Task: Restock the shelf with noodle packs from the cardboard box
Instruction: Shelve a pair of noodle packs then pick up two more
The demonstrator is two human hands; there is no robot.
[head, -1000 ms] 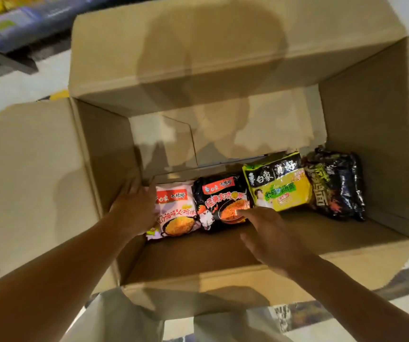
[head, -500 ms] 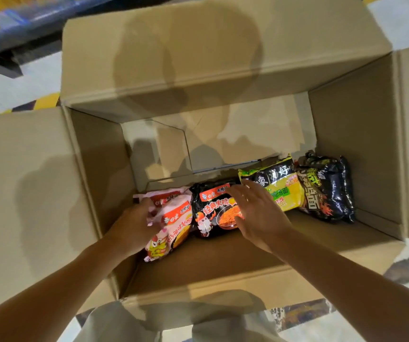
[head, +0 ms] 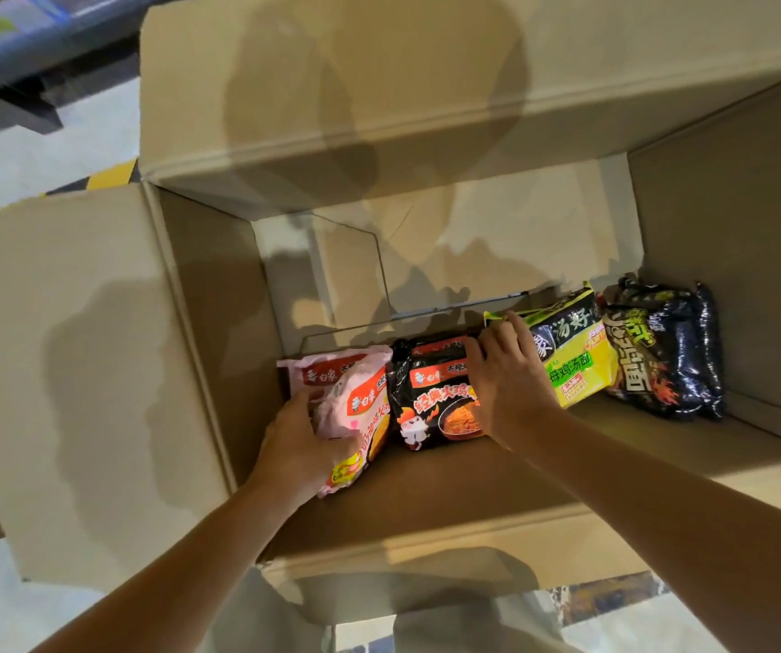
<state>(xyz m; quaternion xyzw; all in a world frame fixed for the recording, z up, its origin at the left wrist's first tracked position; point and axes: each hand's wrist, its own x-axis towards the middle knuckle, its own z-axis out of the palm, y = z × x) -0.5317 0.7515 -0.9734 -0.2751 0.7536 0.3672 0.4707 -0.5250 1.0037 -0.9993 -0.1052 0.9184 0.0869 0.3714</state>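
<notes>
1. Two hands are being worked inside the open cardboard box (head: 426, 492), which is filling most of the frame; four kinds of noodle packs are lying in a row along its floor at centre and centre right.

2. The picking-up step is judged to be in hand: packs are being gathered in the box, and none is yet being carried toward the shelf (head: 11, 35), of which only an edge is being shown at the upper left of the frame.

3. The pink noodle pack (head: 355, 412), at the left end of the row, is being gripped by the left hand (head: 299, 445); its fingers are being curled round the pack's near edge, and the pack is being tilted up off a second pink pack (head: 327, 369) beneath it.

4. The right hand (head: 506, 384) is being laid over the seam between the black-and-red noodle pack (head: 431, 398) and the yellow-green noodle pack (head: 577, 355). Its fingertips are being hooked over the far top edge there; which pack is actually being pinched cannot be told.

5. The dark black noodle pack (head: 662, 351), at the right end of the row against the box wall, is being left untouched.

6. The next move is judged to call for a firm hold by the right hand, then both packs being lifted clear of the box walls and flaps toward the upper left.
</notes>
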